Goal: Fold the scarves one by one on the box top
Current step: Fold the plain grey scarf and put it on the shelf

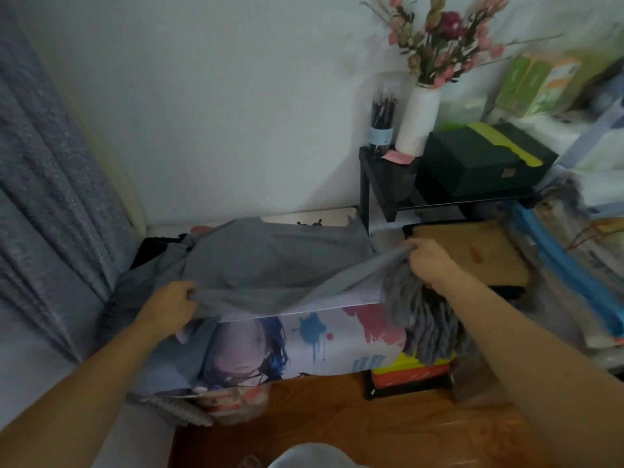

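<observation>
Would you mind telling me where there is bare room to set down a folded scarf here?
The wooden floor in front of the printed box is bare. The box top is covered by the grey scarf, gripped by the left hand and right hand. The black shelf is crowded.

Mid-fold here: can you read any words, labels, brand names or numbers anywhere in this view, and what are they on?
No text can be read in this view.
Green and orange carton: printing, too blurred to read.
Dark green box: small square emblem, too small to read.
Printed box front under the grey fringed scarf: a picture and paint splashes, no legible words.
Brown flat package: red mark, unreadable.
</observation>
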